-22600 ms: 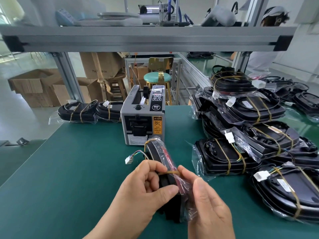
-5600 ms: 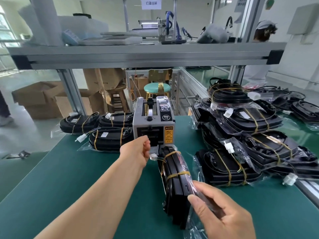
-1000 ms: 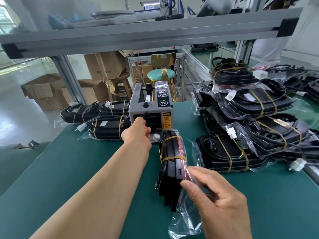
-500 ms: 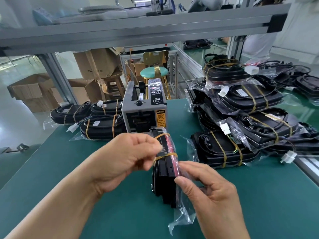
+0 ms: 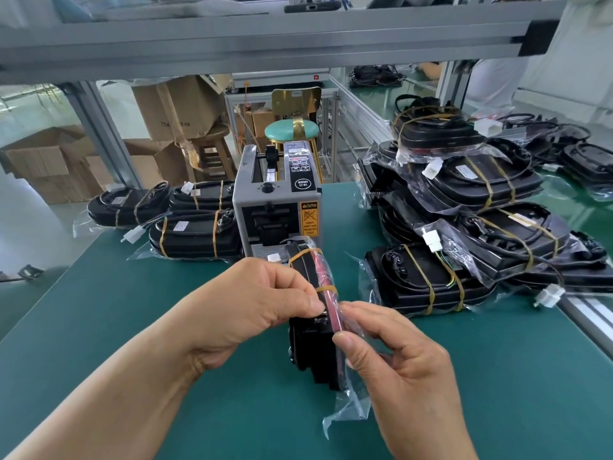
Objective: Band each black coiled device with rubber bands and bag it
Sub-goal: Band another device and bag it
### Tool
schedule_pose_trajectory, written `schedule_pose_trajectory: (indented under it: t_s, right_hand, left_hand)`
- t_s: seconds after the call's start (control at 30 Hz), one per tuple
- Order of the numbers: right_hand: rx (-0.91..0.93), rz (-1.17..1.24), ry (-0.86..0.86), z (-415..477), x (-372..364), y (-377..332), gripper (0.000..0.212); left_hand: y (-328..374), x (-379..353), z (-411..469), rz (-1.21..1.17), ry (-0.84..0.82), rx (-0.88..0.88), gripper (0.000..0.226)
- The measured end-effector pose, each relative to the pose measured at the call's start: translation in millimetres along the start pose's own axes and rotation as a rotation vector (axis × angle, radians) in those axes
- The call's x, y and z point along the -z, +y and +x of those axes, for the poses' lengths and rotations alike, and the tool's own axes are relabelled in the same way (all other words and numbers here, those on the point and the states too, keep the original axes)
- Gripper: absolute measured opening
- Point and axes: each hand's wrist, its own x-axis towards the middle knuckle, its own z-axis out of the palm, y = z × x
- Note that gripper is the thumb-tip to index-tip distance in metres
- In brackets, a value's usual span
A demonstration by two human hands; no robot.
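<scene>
A black coiled device (image 5: 311, 346) stands on edge on the green table (image 5: 132, 310), wrapped in two tan rubber bands and partly inside a clear plastic bag (image 5: 348, 413). My left hand (image 5: 252, 303) pinches at its top edge near the lower band; whether it holds a strip of tape is too small to tell. My right hand (image 5: 398, 363) pinches the bag against the device's right side.
A grey tape dispenser (image 5: 277, 210) stands just behind the device. Three bagged, banded devices (image 5: 195, 237) lie at the back left. A large pile of bagged devices (image 5: 481, 227) fills the right side. An aluminium frame beam (image 5: 265, 44) runs overhead.
My left hand came back from the tape dispenser's outlet to the top of the device and now meets my right hand there. The device still stands on edge.
</scene>
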Motion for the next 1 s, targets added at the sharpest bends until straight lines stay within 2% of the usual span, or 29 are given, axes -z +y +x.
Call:
schedule_pose_trajectory:
  t_s: [0.37,1.0]
  right_hand:
    - [0.029,0.016,-0.015,-0.5,-4.3,-2.2,0.023]
    - [0.040,0.010,-0.004,-1.8,-6.6,1.4,0.025]
  left_hand:
    - [-12.7,-4.6,-5.0,0.082,0.130,-0.058,0.016]
    - [-28.9,-11.7,-8.0,0.104,0.241,-0.133,0.013]
